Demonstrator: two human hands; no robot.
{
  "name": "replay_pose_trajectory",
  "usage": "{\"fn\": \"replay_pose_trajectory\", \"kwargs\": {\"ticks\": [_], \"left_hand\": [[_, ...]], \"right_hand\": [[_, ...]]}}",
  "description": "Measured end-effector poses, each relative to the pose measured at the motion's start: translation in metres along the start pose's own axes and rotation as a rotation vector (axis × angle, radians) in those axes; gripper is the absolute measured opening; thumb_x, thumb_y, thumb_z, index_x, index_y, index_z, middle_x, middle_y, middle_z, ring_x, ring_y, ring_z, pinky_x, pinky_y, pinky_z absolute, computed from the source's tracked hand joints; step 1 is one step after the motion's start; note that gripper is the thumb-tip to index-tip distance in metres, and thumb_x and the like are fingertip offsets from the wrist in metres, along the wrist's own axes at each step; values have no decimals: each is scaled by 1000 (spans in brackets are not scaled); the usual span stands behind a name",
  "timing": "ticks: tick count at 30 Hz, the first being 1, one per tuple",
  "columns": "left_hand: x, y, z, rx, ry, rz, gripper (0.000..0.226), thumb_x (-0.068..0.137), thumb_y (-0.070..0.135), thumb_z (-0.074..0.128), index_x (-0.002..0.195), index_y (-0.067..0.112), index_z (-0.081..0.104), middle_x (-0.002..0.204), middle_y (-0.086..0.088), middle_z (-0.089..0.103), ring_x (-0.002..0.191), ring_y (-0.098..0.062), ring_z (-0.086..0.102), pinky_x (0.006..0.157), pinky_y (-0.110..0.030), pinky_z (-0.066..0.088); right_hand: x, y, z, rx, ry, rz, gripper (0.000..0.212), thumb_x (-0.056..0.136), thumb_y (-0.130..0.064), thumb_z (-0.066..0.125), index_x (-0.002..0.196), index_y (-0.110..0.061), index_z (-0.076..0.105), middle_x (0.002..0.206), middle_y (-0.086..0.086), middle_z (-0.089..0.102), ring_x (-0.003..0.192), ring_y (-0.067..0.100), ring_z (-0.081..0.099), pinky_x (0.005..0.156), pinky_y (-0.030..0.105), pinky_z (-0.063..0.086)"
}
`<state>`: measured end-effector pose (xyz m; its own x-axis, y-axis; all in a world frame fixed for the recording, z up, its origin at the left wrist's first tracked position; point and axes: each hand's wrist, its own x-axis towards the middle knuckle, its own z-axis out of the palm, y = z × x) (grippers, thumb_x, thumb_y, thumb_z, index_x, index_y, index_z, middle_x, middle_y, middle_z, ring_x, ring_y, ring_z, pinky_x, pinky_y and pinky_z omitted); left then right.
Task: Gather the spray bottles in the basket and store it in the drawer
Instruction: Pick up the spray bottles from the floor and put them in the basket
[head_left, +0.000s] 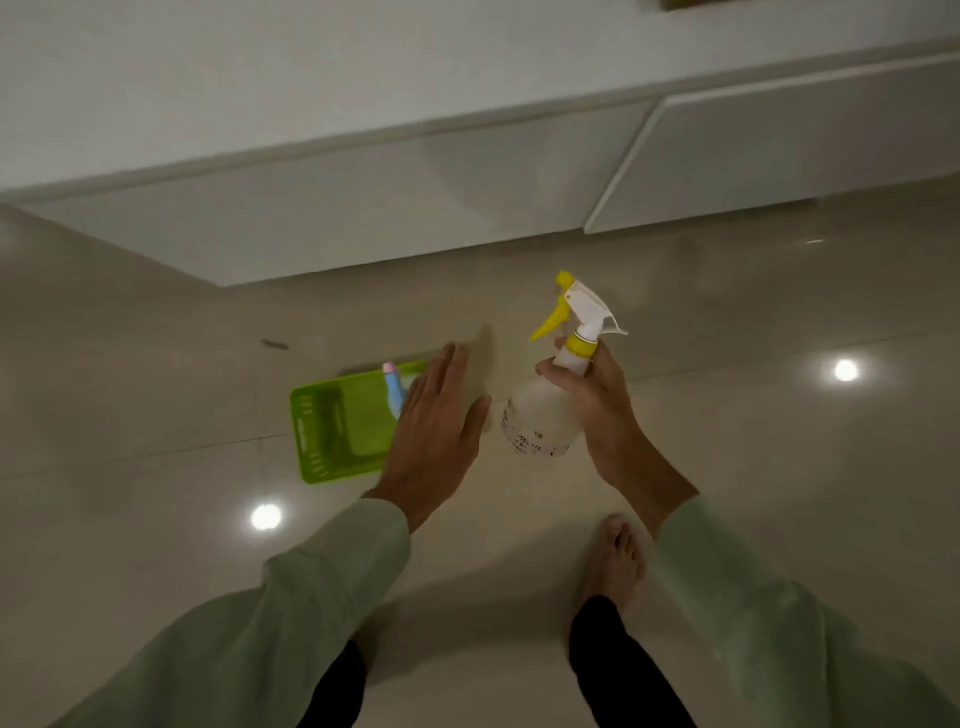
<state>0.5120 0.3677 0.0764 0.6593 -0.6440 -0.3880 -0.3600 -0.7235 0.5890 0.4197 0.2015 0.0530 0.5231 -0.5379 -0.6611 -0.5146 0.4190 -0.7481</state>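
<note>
Right hand: grip clenched round the neck and shoulder of the clear spray bottle, fingers just under its yellow collar. Bottle held off the floor, roughly upright, long axis tipped slightly so the white-and-yellow trigger head leans away from the person. Printed markings on the bottle's lower body; text too small to read.

Left hand: released, palm down, fingers extended and together, holding nothing. It hovers over the near right corner of the green basket and hides that corner.

Landmark = green basket, sitting on the floor. Inside it, toward its far right side, a small blue bottle with a pink cap, partly covered by the left hand. The held spray bottle is to the right of the basket, apart from it, with the left hand between the two. The white drawer fronts lie beyond the basket, all apparently closed.

Judgement: step in hand is loading the basket; one bottle in, one in transit. Coming move turns on a leftward carry of the held bottle, then probably laying it down along the basket's longer side. The left hand is nearer the basket and may steady it. Drawer stage not yet begun.
</note>
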Motion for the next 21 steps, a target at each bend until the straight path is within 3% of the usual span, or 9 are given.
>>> {"fn": "replay_pose_trajectory", "kwargs": {"ticks": [4,7,9,12,14,15,18,21], "left_hand": [[-40,-56,-58,-37,16,-17,57,104,31,44,155,14,25,163,-6,26,152,-22,22,123,-39,21],[-66,-105,-96,-46,26,-44,56,104,28,44,154,12,26,161,-8,30,150,-24,27,122,-42,26],[-76,-135,-112,-32,21,-71,56,103,26,45,154,10,27,160,-10,32,149,-26,29,121,-42,26],[-87,-178,-126,-32,2,-106,55,103,24,44,153,10,27,160,-11,32,147,-26,32,120,-42,27],[-87,-201,-128,-48,-4,-127,54,104,24,43,154,10,27,160,-10,32,147,-26,32,120,-43,28],[-86,-212,-128,-53,-4,-136,54,104,24,42,154,10,26,160,-11,32,147,-27,32,120,-43,28],[-79,-242,-119,-50,-15,-150,55,104,24,41,154,10,25,160,-12,31,148,-27,31,120,-42,27],[-65,-267,-102,-64,-34,-152,55,104,26,40,155,11,23,161,-11,30,148,-26,30,121,-42,26]], "right_hand": [[-50,-7,80,-55,-5,-112,17,88,-18,74,103,-21,67,88,-19,71,82,-2,66,72,15,51],[-79,1,146,-92,77,-171,23,81,-22,81,100,-15,71,96,-4,76,92,15,71,84,34,56],[-89,11,186,-141,133,-189,32,76,-25,86,102,-12,74,98,2,77,96,20,72,88,40,57],[-93,32,237,-183,220,-206,41,71,-24,90,105,-10,73,95,3,75,88,14,69,82,25,54],[-86,47,261,-186,249,-219,36,69,-18,91,99,-12,71,90,3,73,75,7,63,71,14,48],[-80,57,273,-193,250,-223,33,69,-16,90,95,-16,70,86,3,71,70,7,60,67,14,47],[-57,91,299,-228,260,-212,24,70,-15,87,85,-16,68,67,-4,61,62,13,53,63,27,48],[-29,127,318,-304,332,-214,22,71,-15,85,85,-12,68,71,6,64,70,28,58,68,42,50]]}}
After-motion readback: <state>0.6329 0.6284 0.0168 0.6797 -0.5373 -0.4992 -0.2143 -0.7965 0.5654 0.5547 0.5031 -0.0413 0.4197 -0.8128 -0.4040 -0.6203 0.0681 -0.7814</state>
